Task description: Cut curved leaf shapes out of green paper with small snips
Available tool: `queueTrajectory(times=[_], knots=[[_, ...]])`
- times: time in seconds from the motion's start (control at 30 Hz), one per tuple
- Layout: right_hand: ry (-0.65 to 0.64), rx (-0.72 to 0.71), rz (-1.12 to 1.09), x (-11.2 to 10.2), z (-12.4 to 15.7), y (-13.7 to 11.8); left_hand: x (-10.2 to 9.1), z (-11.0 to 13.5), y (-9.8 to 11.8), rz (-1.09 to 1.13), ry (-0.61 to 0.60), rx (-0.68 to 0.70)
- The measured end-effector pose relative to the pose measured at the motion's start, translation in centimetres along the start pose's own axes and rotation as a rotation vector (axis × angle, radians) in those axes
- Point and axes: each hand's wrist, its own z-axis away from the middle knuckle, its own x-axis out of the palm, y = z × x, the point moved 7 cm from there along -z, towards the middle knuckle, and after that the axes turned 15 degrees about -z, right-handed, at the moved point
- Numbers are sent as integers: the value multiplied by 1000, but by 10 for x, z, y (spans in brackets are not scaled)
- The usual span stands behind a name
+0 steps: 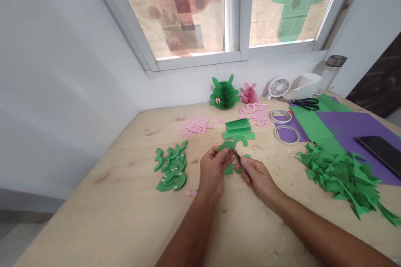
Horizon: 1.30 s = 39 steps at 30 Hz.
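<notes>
Near the middle of the table, my left hand [213, 169] pinches a green curved paper cutout [226, 145] between thumb and fingers. My right hand [257, 175] is closed around slim dark tweezers [235, 154], whose tip meets the cutout beside my left fingertips. The curve's other end arches free to the right. Under and between my hands lie more green paper pieces [229, 170], partly hidden. To the left is a pile of green wavy cutouts [172, 169], some with whitish strips. A small pink paper piece [192, 193] lies beside my left wrist.
Behind my hands are folded green paper [238, 126], pink cutouts [196, 126] and honeycomb paper figures, green [224, 95] and pink [249, 94]. Rightward are tape rolls [286, 134], black-handled scissors [305, 104], green scraps [341, 175], purple sheets [341, 127], a phone [380, 154] and a small fan [278, 87].
</notes>
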Motion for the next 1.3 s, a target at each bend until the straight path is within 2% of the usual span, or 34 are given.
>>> queueTrajectory(times=[0.63, 1.3], knots=[[26, -53, -2, -5, -1, 5, 10, 5, -5, 53, -58, -49], [65, -62, 70, -8, -3, 1, 9, 3, -6, 23, -70, -73]])
